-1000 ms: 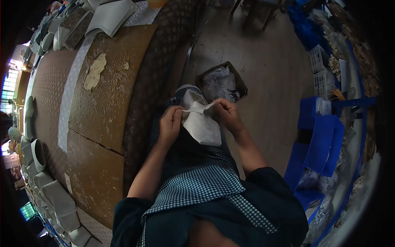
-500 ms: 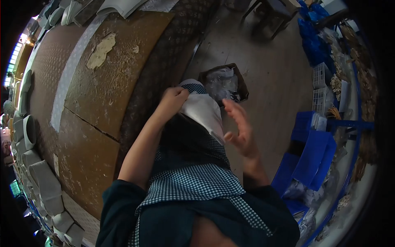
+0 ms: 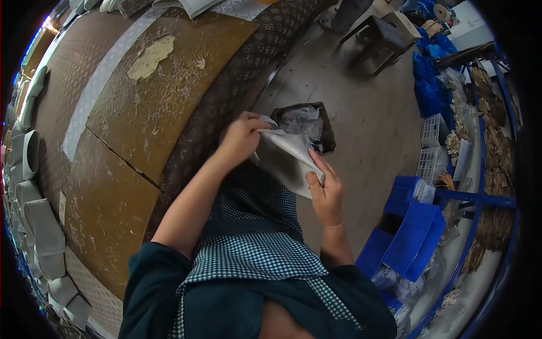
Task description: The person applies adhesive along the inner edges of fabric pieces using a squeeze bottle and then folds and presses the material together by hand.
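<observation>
A pale grey-white, leather-like piece [image 3: 287, 165], folded over along its upper edge, is stretched between my hands above my lap. My left hand [image 3: 243, 137] is closed on its left end. At the right end, my right hand [image 3: 326, 189] grips the edge between thumb and fingers. A bit of dark checked fabric shows beside my left fingertips; whether it belongs to the piece I cannot tell. Below the piece lies my green-and-white checked apron [image 3: 254, 251].
A worn brown board [image 3: 121, 141] with a crack lies on the table to my left. Curved pale pieces [image 3: 45, 231] line its far side. A carton [image 3: 329, 133] with clear plastic stands on the floor ahead. Blue bins [image 3: 415, 240] and a stool [image 3: 375, 42] are to the right.
My right hand, raised and apart from the piece before, has closed on its right edge. The piece has been lifted off my lap and opened out between both hands.
</observation>
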`<action>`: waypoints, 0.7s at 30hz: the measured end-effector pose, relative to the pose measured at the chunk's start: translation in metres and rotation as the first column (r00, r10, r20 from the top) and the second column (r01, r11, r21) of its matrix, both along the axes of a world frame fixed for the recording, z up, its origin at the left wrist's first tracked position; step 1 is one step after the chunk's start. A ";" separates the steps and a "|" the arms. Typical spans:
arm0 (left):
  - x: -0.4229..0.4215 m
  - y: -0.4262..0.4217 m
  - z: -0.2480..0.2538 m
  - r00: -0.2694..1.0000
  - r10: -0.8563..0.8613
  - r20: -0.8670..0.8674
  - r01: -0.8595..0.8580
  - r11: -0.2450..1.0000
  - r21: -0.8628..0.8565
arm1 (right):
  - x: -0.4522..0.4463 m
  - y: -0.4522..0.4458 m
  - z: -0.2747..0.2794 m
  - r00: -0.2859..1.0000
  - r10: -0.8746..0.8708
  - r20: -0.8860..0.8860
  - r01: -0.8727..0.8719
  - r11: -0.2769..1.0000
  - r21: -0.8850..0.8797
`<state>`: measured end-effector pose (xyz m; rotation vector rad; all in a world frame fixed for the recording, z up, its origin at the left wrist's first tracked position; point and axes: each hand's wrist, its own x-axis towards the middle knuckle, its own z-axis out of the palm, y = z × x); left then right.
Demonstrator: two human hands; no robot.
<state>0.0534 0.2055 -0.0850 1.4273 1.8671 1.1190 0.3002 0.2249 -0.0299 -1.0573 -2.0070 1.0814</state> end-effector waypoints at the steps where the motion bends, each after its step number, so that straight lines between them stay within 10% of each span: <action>1: -0.022 0.010 -0.015 0.975 -0.087 0.202 0.085 0.996 0.018 | 0.007 0.000 0.001 1.000 -0.006 -0.028 0.003 0.995 -0.101; 4: -0.026 0.018 0.024 0.793 0.064 0.606 0.143 0.947 -0.287 | 0.019 -0.006 -0.003 0.992 -0.089 -0.085 0.078 0.988 -0.133; 8: 0.014 -0.006 0.022 0.973 0.025 0.228 -0.035 0.999 0.041 | 0.015 -0.007 -0.017 0.873 -0.307 -0.378 0.260 0.950 -0.171; 11: 0.036 -0.019 0.016 0.908 0.172 0.382 -0.211 0.976 0.062 | 0.002 -0.017 -0.040 0.760 -0.381 -0.526 0.289 0.924 -0.252; 13: 0.033 -0.020 0.022 0.901 0.245 0.358 -0.308 0.943 0.129 | 0.002 -0.026 -0.043 0.900 -0.344 -0.266 0.242 0.904 -0.352; 19: 0.035 -0.032 0.086 0.984 0.000 -0.177 0.021 0.992 0.121 | -0.022 -0.002 0.004 0.992 -0.012 -0.122 0.051 0.944 0.325; 21: 0.043 -0.043 0.088 0.979 -0.070 -0.190 0.103 0.980 0.172 | -0.029 0.003 0.004 0.992 0.104 -0.073 -0.077 0.950 0.304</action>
